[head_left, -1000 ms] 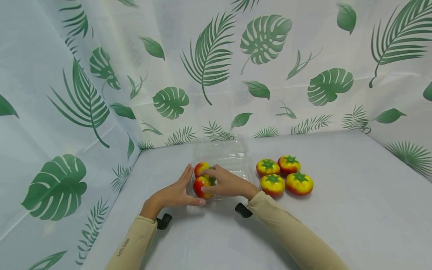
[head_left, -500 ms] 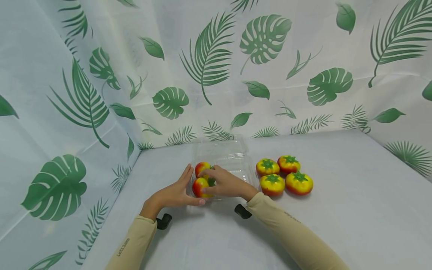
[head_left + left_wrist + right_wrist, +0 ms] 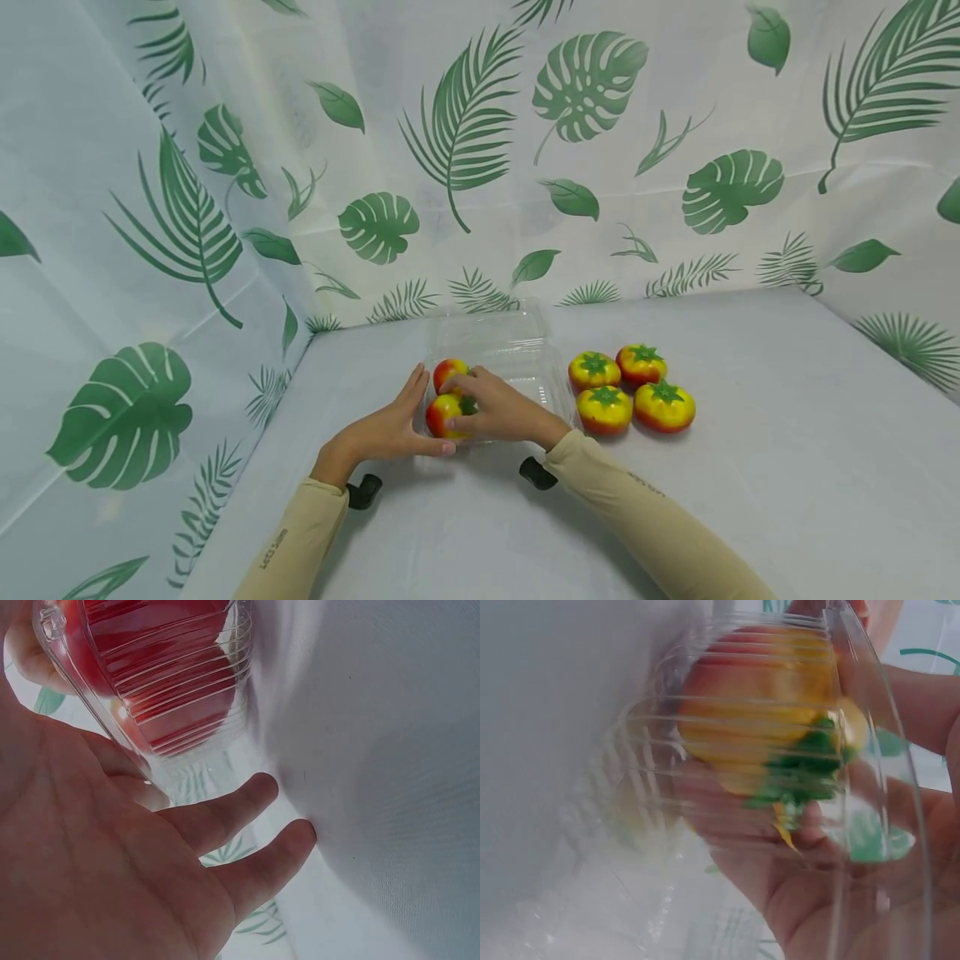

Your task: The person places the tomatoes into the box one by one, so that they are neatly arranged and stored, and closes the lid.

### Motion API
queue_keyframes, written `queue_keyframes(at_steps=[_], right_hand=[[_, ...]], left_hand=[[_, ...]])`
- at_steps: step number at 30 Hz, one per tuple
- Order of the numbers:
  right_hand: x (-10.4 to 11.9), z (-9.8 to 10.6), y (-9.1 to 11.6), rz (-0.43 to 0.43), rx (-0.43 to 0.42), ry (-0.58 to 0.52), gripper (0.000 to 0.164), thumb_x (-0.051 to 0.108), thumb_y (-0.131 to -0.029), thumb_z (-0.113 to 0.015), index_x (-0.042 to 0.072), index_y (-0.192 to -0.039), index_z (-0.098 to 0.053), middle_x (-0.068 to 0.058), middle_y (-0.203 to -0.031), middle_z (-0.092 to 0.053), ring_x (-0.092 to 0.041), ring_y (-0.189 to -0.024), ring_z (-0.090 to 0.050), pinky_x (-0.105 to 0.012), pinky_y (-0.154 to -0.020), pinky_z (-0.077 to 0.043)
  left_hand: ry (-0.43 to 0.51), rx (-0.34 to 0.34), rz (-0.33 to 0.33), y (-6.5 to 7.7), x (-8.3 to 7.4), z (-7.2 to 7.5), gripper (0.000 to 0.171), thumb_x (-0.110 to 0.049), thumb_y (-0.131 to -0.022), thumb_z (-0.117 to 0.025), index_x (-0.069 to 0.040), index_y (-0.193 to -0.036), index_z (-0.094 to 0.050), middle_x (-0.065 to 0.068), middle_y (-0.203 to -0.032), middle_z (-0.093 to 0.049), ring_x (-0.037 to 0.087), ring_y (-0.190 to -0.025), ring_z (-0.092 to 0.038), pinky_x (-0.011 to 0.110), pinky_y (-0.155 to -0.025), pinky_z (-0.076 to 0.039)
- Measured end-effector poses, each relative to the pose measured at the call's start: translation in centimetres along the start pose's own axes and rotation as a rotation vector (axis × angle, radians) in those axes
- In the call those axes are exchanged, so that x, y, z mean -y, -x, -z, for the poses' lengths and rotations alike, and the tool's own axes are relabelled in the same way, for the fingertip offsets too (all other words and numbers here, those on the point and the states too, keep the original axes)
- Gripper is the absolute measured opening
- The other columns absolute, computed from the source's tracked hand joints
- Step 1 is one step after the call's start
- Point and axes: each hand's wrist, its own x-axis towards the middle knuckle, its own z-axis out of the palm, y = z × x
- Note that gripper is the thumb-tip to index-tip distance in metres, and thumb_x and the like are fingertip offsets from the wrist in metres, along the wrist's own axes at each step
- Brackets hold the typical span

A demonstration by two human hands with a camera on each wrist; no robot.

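A clear plastic clamshell box (image 3: pixel 517 360) stands with its lid tipped back, holding two red-and-yellow tomatoes at its left side. My right hand (image 3: pixel 501 406) reaches in over the box and grips the nearer tomato (image 3: pixel 442 414) between thumb and fingers. Behind that one sits the farther tomato (image 3: pixel 447 375), partly covered by my fingers. Along the box's left wall lies my left hand (image 3: pixel 386 429), fingers extended and thumb at the front edge. The left wrist view shows red tomato skin (image 3: pixel 180 697) through the ribbed wall; the right wrist view shows the held tomato's green calyx (image 3: pixel 806 761).
To the right of the box, several more tomatoes (image 3: pixel 606 410) are grouped together, green calyxes up. A white cloth covers the table (image 3: pixel 765 433). Leaf-printed curtains (image 3: pixel 465 167) hang behind and at the sides.
The nearer tomato has turned and shifted slightly left in my right hand, showing more yellow. My left hand stays in place at the box wall.
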Motion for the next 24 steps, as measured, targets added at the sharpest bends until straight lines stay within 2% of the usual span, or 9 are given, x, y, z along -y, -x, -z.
queue_keyframes(at_steps=[6, 17, 24], right_hand=[[0.1, 0.5, 0.1, -0.047, 0.03, -0.012, 0.053, 0.023, -0.098, -0.08, 0.003, -0.143, -0.059, -0.018, -0.129, -0.058, -0.03, -0.113, -0.06, -0.045, -0.098, -0.059], [-0.3, 1.3, 0.2, -0.098, 0.045, -0.029, 0.061, 0.028, -0.098, -0.081, 0.006, -0.15, -0.057, -0.014, -0.126, -0.059, -0.028, -0.114, -0.062, -0.045, -0.099, -0.059], [-0.8, 2.0, 0.3, -0.098, 0.047, -0.056, 0.061, 0.03, -0.098, -0.08, 0.004, -0.149, -0.057, -0.013, -0.125, -0.059, -0.031, -0.117, -0.062, -0.043, -0.098, -0.059]], left_hand=[[0.01, 0.006, -0.004, 0.1, -0.1, 0.0, 0.138, -0.069, -0.085, -0.08, -0.002, -0.17, 0.006, 0.012, -0.177, 0.018, 0.035, -0.164, -0.002, 0.056, -0.127, -0.021], [0.011, 0.005, 0.001, 0.0, -0.1, 0.0, 0.137, -0.067, -0.086, -0.081, -0.003, -0.17, 0.006, 0.012, -0.177, 0.018, 0.035, -0.164, -0.001, 0.057, -0.127, -0.022], [0.001, -0.005, 0.017, -0.2, 0.0, -0.1, 0.137, -0.068, -0.085, -0.081, -0.004, -0.171, 0.005, 0.012, -0.178, 0.017, 0.036, -0.164, -0.004, 0.058, -0.125, -0.024]])
